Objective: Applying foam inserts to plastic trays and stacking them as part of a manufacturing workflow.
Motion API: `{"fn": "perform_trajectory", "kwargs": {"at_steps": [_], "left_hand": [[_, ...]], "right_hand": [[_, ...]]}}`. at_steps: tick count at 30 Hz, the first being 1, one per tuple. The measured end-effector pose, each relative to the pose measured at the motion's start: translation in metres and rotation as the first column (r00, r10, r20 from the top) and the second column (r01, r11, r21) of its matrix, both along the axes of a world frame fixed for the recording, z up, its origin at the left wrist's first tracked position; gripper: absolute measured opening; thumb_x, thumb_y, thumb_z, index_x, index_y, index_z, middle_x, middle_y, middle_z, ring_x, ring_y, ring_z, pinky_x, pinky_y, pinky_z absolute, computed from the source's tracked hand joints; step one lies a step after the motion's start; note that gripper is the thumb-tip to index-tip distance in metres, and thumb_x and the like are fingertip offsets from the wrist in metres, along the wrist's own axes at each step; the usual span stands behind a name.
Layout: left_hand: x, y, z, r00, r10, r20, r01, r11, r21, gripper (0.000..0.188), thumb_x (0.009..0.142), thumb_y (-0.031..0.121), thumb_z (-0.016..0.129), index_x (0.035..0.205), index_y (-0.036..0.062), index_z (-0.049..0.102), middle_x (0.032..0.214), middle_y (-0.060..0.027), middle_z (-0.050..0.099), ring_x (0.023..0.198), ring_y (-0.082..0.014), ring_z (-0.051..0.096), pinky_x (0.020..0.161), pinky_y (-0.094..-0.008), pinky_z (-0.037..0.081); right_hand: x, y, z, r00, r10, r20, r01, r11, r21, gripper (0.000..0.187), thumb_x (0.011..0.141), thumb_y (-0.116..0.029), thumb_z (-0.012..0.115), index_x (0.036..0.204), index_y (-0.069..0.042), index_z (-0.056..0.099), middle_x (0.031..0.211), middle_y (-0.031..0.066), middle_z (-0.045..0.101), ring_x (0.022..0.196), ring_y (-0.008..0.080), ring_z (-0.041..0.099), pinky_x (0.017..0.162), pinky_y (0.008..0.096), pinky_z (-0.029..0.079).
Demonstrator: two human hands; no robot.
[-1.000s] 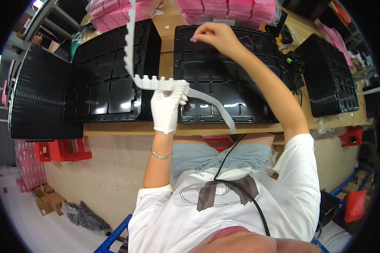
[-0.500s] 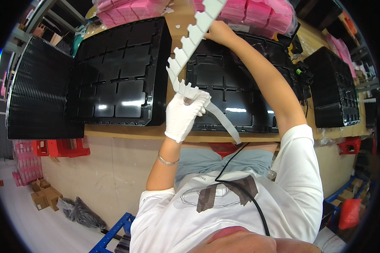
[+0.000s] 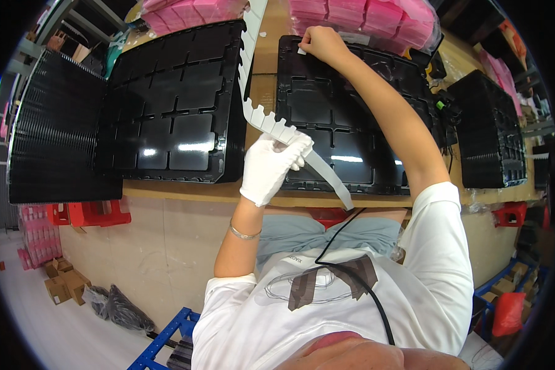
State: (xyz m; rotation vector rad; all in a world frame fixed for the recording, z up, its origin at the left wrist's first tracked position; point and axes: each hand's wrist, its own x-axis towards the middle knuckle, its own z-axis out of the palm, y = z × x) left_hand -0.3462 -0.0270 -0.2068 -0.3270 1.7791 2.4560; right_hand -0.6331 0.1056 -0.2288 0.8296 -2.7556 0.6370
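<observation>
My left hand [image 3: 270,169], in a white glove, grips a long white strip of stickers [image 3: 264,120] with tab-shaped edges. One length of the strip rises past the top of the view, and a plain grey-white tail hangs down by the table edge. My bare right hand [image 3: 324,46] is pinched at the far left corner of the black plastic tray [image 3: 364,172] before me. Beneath its fingertips shows a small white sticker [image 3: 301,52], which touches that corner. Whether the sticker is stuck down, I cannot tell.
To the left stand a stack of black trays [image 3: 154,123] and another on its side [image 3: 55,129]. More trays [image 3: 490,135] stand at the right. Pink wrapped packs [image 3: 364,21] line the back. A black cable [image 3: 351,271] hangs down my shirt.
My right hand has moved slightly left and settled at the tray corner, where a small white sticker now shows. The upper length of the strip has swung left, away from that hand.
</observation>
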Motion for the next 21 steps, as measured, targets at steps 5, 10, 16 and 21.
{"fn": "perform_trajectory", "kwargs": {"at_steps": [5, 10, 16, 21], "left_hand": [[0.002, 0.003, 0.003, 0.999, 0.032, 0.009, -0.032, 0.999, 0.014, 0.021, 0.088, 0.008, 0.072, 0.102, -0.0044, 0.063, 0.087, -0.0088, 0.068, 0.065, -0.0087, 0.061, 0.057, -0.0199, 0.048], [0.005, 0.003, 0.008, 1.000, 0.009, -0.020, -0.010, 0.999, -0.049, 0.019, 0.087, 0.006, 0.072, 0.101, -0.0030, 0.064, 0.084, -0.0070, 0.067, 0.065, -0.0080, 0.060, 0.056, -0.0199, 0.047], [0.051, 0.002, 0.007, 0.997, 0.062, -0.046, -0.073, 0.944, -0.323, 0.019, 0.088, 0.008, 0.072, 0.103, -0.0025, 0.067, 0.089, -0.0064, 0.070, 0.067, -0.0080, 0.062, 0.061, -0.0209, 0.049], [0.101, 0.016, -0.023, 0.916, -0.063, -0.396, -0.160, 0.848, -0.505, 0.013, 0.087, 0.003, 0.069, 0.100, -0.0006, 0.069, 0.088, -0.0090, 0.071, 0.074, -0.0181, 0.069, 0.069, -0.0294, 0.055]], "right_hand": [[0.013, 0.006, 0.002, 0.996, 0.076, 0.039, -0.073, 0.995, -0.075, 0.021, 0.078, -0.026, 0.074, 0.084, -0.006, 0.072, 0.083, 0.0150, 0.071, 0.083, 0.0353, 0.068, 0.074, 0.0448, 0.052], [0.018, 0.018, 0.005, 0.977, 0.123, 0.174, -0.064, 0.948, -0.313, 0.023, 0.084, -0.027, 0.073, 0.090, -0.005, 0.071, 0.069, 0.0060, 0.064, 0.062, 0.0168, 0.059, 0.059, 0.0319, 0.046], [0.112, 0.111, 0.044, 0.526, 0.713, 0.464, 0.292, 0.360, -0.886, 0.015, 0.095, -0.019, 0.062, 0.089, -0.006, 0.057, 0.068, -0.0069, 0.037, 0.056, 0.0037, 0.031, 0.051, 0.0212, 0.026], [0.277, 0.280, 0.059, 0.666, 0.669, 0.329, 0.311, 0.152, -0.938, 0.030, 0.088, -0.015, 0.070, 0.079, -0.010, 0.042, 0.065, -0.0036, 0.037, 0.056, 0.0055, 0.035, 0.045, 0.0202, 0.025]]}}
